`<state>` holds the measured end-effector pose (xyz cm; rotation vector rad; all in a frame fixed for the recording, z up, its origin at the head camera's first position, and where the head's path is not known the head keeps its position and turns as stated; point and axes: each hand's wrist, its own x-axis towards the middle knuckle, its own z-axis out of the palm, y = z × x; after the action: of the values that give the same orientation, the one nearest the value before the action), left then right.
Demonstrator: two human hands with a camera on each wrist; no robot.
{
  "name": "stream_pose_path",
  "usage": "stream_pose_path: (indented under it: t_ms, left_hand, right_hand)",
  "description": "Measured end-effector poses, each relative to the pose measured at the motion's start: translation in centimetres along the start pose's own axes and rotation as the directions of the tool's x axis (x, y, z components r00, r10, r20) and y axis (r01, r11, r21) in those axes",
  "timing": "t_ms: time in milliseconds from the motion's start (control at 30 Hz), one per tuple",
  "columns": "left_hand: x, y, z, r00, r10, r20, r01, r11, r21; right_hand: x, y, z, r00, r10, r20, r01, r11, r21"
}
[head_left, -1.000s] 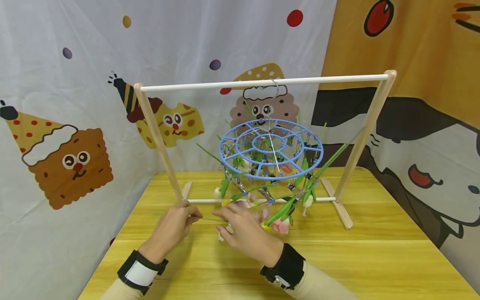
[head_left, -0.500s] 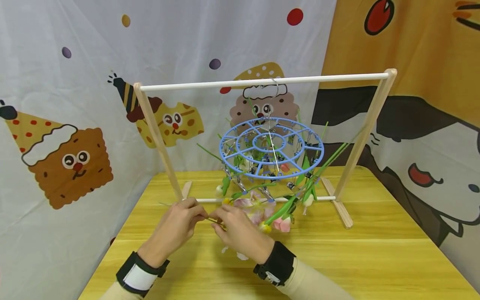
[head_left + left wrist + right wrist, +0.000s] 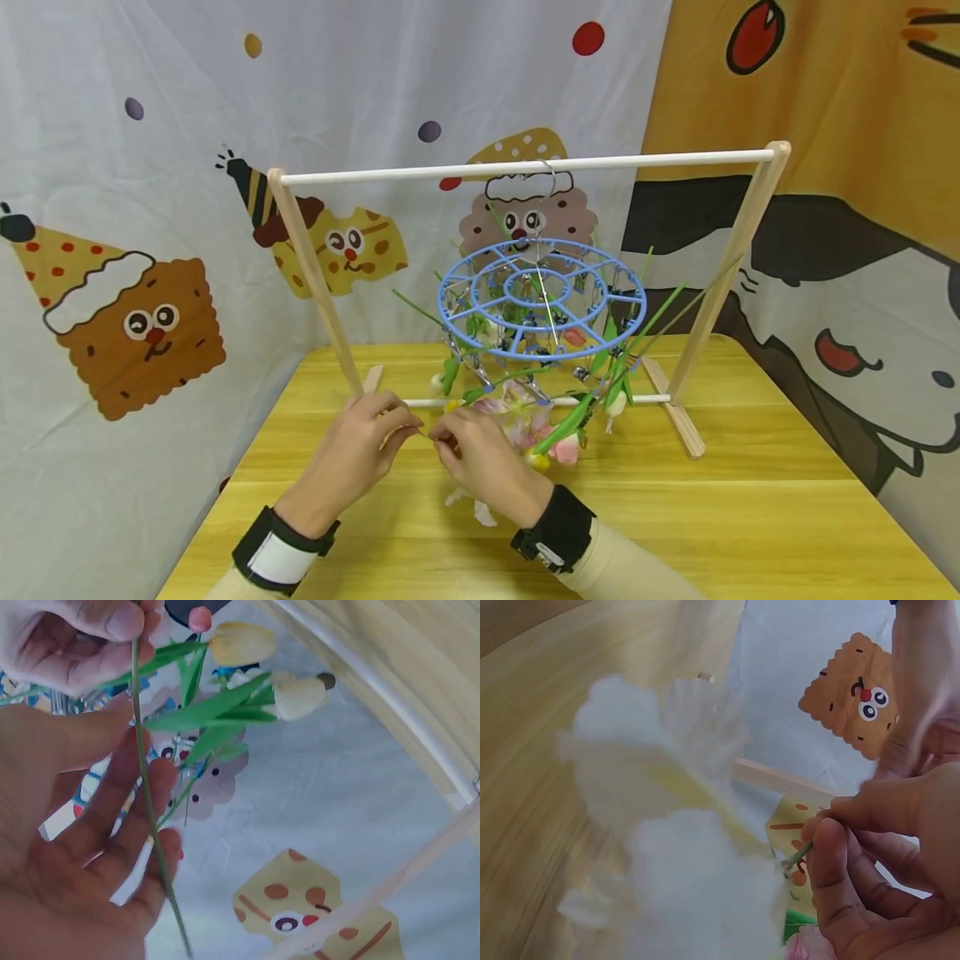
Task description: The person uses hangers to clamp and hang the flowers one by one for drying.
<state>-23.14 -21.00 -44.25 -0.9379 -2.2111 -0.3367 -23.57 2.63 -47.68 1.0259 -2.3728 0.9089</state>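
Observation:
A white artificial flower [image 3: 682,855] with frilly petals fills much of the right wrist view; in the head view its petals peep out below my right hand. My right hand [image 3: 491,467] pinches its thin green stem [image 3: 801,855] just behind the bloom, between thumb and index finger. Along the same stem, my left hand [image 3: 356,454] pinches with thumb and index finger, the other fingers loosely curled. Crossing the left palm, the stem [image 3: 142,772] runs on past the fingers in the left wrist view. The two hands are close together above the table.
Behind the hands, a round blue clip hanger [image 3: 542,356] hangs from the white rod [image 3: 420,172] of a wooden stand [image 3: 315,275]. Several artificial flowers are clipped to it, among them a pink tulip [image 3: 566,450] hanging low beside my right hand. The wooden table [image 3: 712,525] extends rightward.
My hands have drawn closer together along the stem, the left moving slightly right. The white bloom now shows lower, below my right hand. The hanger is nearly still.

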Motion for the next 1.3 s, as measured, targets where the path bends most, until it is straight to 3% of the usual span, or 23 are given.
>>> stream_pose_path:
  t_ms: [133, 233, 300, 433, 500, 567, 667, 833, 967, 1133, 1300]
  left_hand:
    - [0.2, -0.6, -0.8, 0.996, -0.024, -0.088, 0.022, 0.999, -0.025]
    - [0.6, -1.3, -1.5, 0.985, -0.066, -0.161, 0.06, 0.997, -0.044]
    - [1.0, -1.7, -2.0, 0.97, -0.098, -0.221, 0.086, 0.994, -0.063]
    - [1.5, -2.8, -2.5, 0.927, -0.177, -0.331, 0.148, 0.983, -0.111]
    - [1.8, -3.4, -2.5, 0.909, -0.23, -0.347, 0.189, 0.971, -0.15]
    - [2.1, -4.2, -2.3, 0.902, -0.268, -0.339, 0.218, 0.959, -0.18]
    - [2.9, -5.3, -1.5, 0.91, -0.29, -0.295, 0.232, 0.948, -0.216]
    - [4.9, -6.4, 0.1, 0.937, -0.263, -0.232, 0.206, 0.948, -0.243]
    - [6.8, -6.6, 0.8, 0.949, -0.234, -0.212, 0.175, 0.949, -0.263]
    - [9.1, -6.3, 1.3, 0.964, -0.142, -0.227, 0.075, 0.957, -0.281]
    - [10.1, -5.6, 1.4, 0.971, -0.071, -0.229, 0.006, 0.962, -0.273]
  right_hand:
    - [-0.1, -0.2, -0.2, 0.998, 0.055, 0.006, -0.055, 0.998, -0.001]
    - [-0.3, -0.3, -0.3, 0.996, 0.092, -0.001, -0.092, 0.996, 0.008]
    - [-0.4, -0.3, -0.4, 0.994, 0.106, -0.006, -0.106, 0.994, 0.024]
    - [-0.8, 0.0, -0.6, 0.992, 0.124, -0.017, -0.123, 0.991, 0.047]
    - [-1.0, 0.1, -0.7, 0.991, 0.129, -0.029, -0.127, 0.991, 0.051]
    - [-1.0, 0.1, -0.8, 0.99, 0.131, -0.043, -0.128, 0.99, 0.063]
    - [-1.2, 0.2, -0.8, 0.991, 0.12, -0.066, -0.113, 0.989, 0.098]
    - [-1.5, 0.2, -1.0, 0.989, 0.096, -0.111, -0.079, 0.986, 0.148]
    - [-1.6, 0.0, -1.3, 0.984, 0.08, -0.158, -0.054, 0.985, 0.166]
    - [-1.8, -0.4, -1.7, 0.974, 0.073, -0.212, -0.031, 0.98, 0.197]
    - [-2.0, -0.5, -1.9, 0.965, 0.033, -0.261, 0.03, 0.972, 0.235]
